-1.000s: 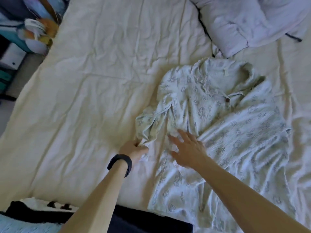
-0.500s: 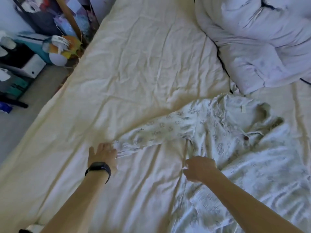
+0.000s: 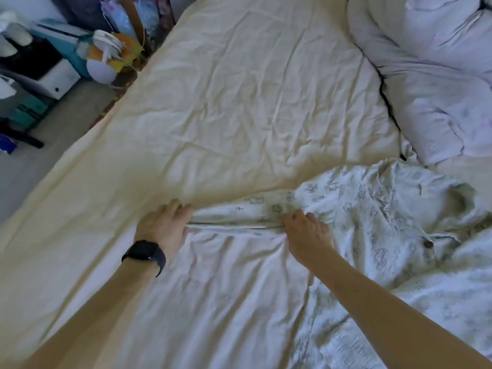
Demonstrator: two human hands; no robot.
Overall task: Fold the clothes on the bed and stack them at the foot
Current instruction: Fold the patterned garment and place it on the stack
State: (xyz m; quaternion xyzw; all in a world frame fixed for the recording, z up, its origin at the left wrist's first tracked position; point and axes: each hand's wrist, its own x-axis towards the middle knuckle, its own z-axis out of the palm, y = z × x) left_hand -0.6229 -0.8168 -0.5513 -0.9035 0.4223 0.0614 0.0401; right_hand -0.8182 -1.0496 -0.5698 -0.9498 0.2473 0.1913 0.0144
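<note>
A pale shirt with a small grey print and a dark button lies crumpled on the right of the bed. Its left sleeve is stretched flat and taut toward the left. My left hand, a black watch on the wrist, holds the cuff end with its fingers curled over it. At the sleeve's shoulder end my right hand pinches the fabric with bent fingers. The shirt's lower part runs off the frame at the bottom right.
The cream bed sheet is wrinkled and spreads beyond the hands. A bunched white duvet fills the top right corner. Left of the bed's edge are boxes, bags and clutter on a grey floor.
My left hand pulled the sleeve out to the left until it lay straight. My right hand moved from the shirt's body to the sleeve's shoulder end and closed on it. The view tilted up.
</note>
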